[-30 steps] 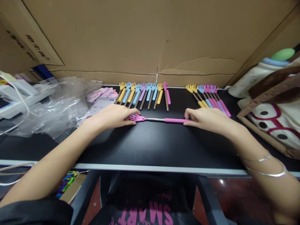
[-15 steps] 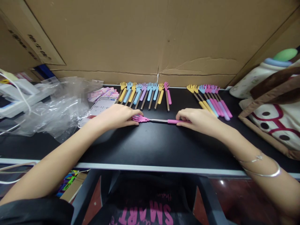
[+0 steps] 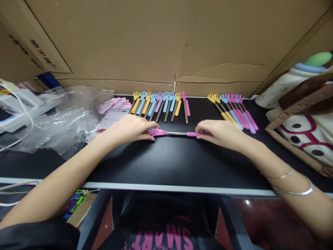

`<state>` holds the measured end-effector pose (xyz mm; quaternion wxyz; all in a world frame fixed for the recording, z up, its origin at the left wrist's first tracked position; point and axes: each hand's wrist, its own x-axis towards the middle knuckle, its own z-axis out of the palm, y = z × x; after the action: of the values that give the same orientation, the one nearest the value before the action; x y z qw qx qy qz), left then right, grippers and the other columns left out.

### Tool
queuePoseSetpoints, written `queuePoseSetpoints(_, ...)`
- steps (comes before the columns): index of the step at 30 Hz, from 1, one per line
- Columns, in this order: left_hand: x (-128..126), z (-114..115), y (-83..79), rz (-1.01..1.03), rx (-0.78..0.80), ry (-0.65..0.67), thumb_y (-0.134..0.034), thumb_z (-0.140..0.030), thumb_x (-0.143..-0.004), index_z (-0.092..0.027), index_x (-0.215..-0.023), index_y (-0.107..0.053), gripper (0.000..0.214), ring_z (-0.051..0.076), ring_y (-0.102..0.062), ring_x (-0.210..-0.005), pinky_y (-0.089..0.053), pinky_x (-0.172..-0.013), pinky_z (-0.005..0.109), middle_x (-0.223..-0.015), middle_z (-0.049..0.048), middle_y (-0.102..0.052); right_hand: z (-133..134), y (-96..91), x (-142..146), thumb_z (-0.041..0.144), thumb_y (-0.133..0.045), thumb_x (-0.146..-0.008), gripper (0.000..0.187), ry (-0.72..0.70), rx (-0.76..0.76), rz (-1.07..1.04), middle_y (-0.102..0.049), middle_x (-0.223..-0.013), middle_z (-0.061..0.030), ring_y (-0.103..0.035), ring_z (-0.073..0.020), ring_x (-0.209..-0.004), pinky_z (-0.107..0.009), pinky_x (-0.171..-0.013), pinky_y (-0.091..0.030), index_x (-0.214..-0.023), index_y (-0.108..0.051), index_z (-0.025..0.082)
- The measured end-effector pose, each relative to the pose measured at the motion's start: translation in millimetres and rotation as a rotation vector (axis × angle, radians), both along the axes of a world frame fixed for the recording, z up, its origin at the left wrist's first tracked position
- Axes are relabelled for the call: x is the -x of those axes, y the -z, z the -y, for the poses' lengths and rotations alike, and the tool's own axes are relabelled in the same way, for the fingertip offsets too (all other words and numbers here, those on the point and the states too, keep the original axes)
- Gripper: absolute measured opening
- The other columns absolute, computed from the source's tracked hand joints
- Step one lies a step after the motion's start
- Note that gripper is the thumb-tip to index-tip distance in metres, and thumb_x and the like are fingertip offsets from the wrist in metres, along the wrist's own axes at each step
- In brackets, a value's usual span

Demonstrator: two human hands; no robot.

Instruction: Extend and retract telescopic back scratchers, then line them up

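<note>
A pink back scratcher (image 3: 176, 133) lies crosswise just above the black tabletop, its metal rod showing between a clawed head and a pink grip. My left hand (image 3: 132, 128) pinches the claw head between thumb and fingers. At the other end, my right hand (image 3: 215, 131) has its thumb and fingers closed around the pink handle. Behind my hands is a row of loose claw-headed rods with separate-looking handles beside them, such as a yellow handle (image 3: 178, 108). To the right of that row lies a group of back scratchers (image 3: 239, 113) in yellow, blue, pink and purple, with handles in line with the rods.
A phone (image 3: 111, 118) showing a timer lies beside my left hand, near clear plastic bags (image 3: 65, 118) and pink packets (image 3: 118, 103). A cloth bag (image 3: 304, 128) and a white bottle (image 3: 283, 85) stand at the right. Cardboard (image 3: 166, 41) walls the back.
My hands hold nearly the same place. A little more of the handle's end shows between my right fingers, and the view has shifted very slightly.
</note>
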<state>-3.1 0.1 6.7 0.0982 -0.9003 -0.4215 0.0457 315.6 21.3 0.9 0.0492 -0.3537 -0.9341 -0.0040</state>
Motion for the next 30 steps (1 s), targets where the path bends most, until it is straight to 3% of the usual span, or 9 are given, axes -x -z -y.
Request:
queuePoseSetpoints(17, -13, 8, 3.6, 0.077, 0.079, 0.068, -0.049, -0.053, -0.087, -0.03, -0.119, -0.057, 0.04, 0.016, -0.063, -0.07, -0.033, -0.056, 0.022, -0.076, -0.0013, -0.068, 11, -1.7, 14, 0.036, -0.046, -0.09, 0.02, -0.085, 0.111, -0.037, -0.066, -0.092, -0.0008, -0.059, -0.0128, -0.08, -0.024, -0.067, -0.038, -0.096, -0.061, 0.024)
queuePoseSetpoints(24, -16, 9, 1.7, 0.152, 0.131, 0.072, -0.055, -0.054, -0.084, -0.03, -0.119, -0.055, 0.042, 0.012, -0.059, -0.062, -0.027, -0.052, 0.022, -0.072, -0.0044, -0.065, 15, -11.9, 12, 0.034, -0.05, -0.086, 0.017, -0.032, 0.121, 0.063, -0.061, -0.074, 0.0014, -0.054, -0.0107, -0.064, -0.022, -0.056, -0.031, -0.092, -0.063, 0.025)
queuePoseSetpoints(30, -14, 6, 0.6, 0.181, 0.164, 0.05, -0.055, -0.046, -0.086, -0.028, -0.112, -0.055, 0.032, 0.01, -0.057, -0.06, -0.026, -0.051, 0.021, -0.067, -0.0065, -0.061, 21, -23.5, 2, 0.032, -0.051, -0.084, 0.015, 0.006, 0.172, 0.146, -0.059, -0.07, 0.0024, -0.053, -0.0104, -0.061, -0.022, -0.054, -0.03, -0.09, -0.063, 0.025)
